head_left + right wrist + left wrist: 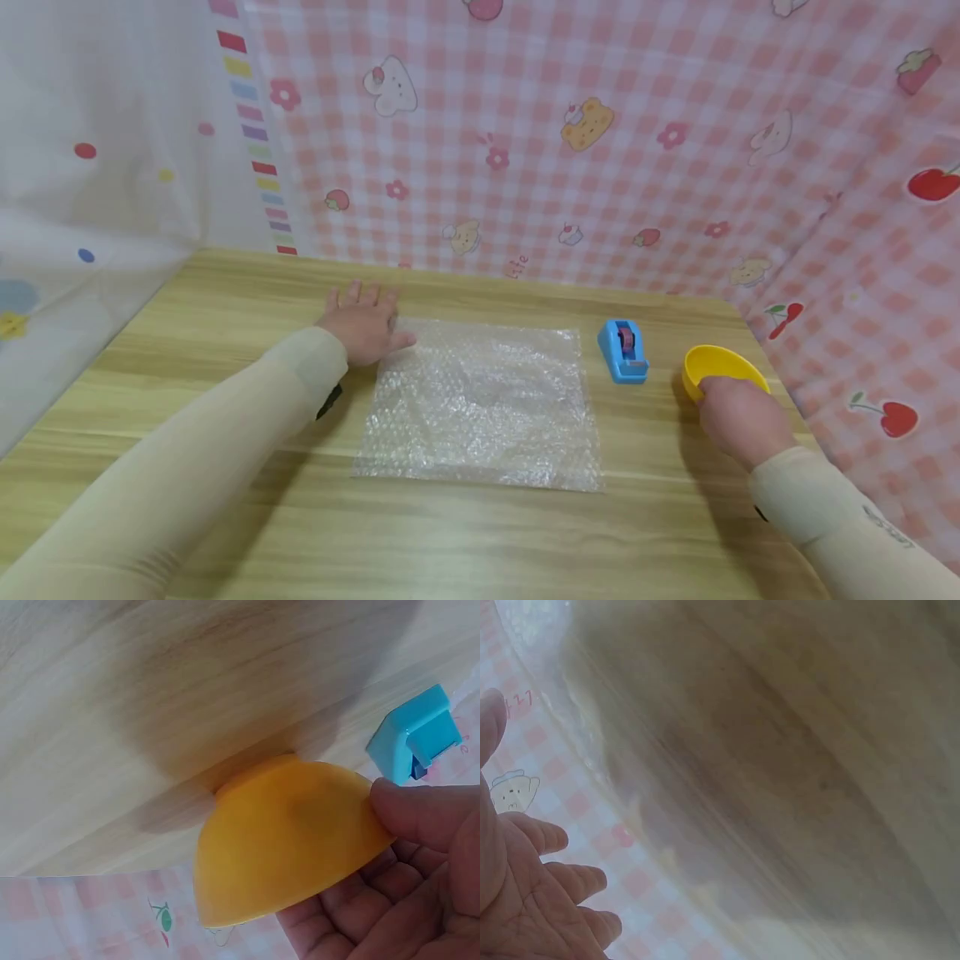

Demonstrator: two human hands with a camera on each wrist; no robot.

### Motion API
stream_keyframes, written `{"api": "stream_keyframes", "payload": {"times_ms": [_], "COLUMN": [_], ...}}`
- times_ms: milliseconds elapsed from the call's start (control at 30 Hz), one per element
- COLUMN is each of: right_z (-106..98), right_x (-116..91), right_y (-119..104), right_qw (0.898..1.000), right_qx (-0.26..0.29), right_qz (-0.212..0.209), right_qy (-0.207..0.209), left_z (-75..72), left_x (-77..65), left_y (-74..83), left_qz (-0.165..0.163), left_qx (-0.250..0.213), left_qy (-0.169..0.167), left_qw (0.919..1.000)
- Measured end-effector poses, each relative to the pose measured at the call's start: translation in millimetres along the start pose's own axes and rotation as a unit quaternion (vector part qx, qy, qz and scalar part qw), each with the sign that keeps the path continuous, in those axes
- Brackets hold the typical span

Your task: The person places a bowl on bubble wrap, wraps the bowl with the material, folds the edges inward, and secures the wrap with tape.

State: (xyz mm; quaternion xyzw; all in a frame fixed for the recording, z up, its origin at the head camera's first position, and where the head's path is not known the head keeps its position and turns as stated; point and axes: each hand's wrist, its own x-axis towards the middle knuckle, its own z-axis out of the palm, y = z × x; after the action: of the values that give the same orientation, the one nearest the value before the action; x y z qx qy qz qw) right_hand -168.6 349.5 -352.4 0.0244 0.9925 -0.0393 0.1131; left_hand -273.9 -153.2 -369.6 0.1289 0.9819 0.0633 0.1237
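A yellow bowl (718, 363) is at the right of the table, and my right hand (750, 419) grips its near rim. In the right wrist view the thumb lies on the outside of the bowl (289, 840) while the fingers go over the rim to the inside. My left hand (363, 325) has its fingers spread, at the upper left corner of a flat sheet of bubble wrap (480, 404), the thumb over its edge. The left wrist view shows that palm (532, 915) with nothing in it.
Between the bubble wrap and the bowl stands a blue tape dispenser (624, 352) with a small roll in it. Patterned cloth (525, 108) rises behind the wooden table (420, 542), and more hangs along its left and right sides.
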Motion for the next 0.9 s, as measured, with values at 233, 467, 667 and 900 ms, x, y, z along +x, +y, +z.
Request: {"api": "stream_keyframes", "payload": {"times_ms": [233,467,667,900], "right_z": [-1.0,-9.0,-14.7,-9.0], "right_x": [-5.8,-12.3,-18.3,-20.4], "right_y": [-7.5,-32.9,-65.6,-111.2], "right_qw": [0.999,0.993,0.983,0.963], "right_qx": [-0.02,-0.038,-0.068,-0.074], "right_qz": [-0.021,-0.067,-0.123,-0.196], "right_qy": [0.042,0.094,0.122,0.17], "left_z": [1.7,2.4,2.3,4.7], "left_x": [0.9,1.4,-0.1,0.4], "left_y": [-3.9,-8.3,-8.1,-7.9], "left_qz": [0.004,0.005,0.008,0.011], "left_qx": [-0.001,0.007,0.015,0.025], "left_qy": [-0.01,-0.024,-0.029,-0.028], "left_qw": [0.9999,0.9997,0.9994,0.9992]}}
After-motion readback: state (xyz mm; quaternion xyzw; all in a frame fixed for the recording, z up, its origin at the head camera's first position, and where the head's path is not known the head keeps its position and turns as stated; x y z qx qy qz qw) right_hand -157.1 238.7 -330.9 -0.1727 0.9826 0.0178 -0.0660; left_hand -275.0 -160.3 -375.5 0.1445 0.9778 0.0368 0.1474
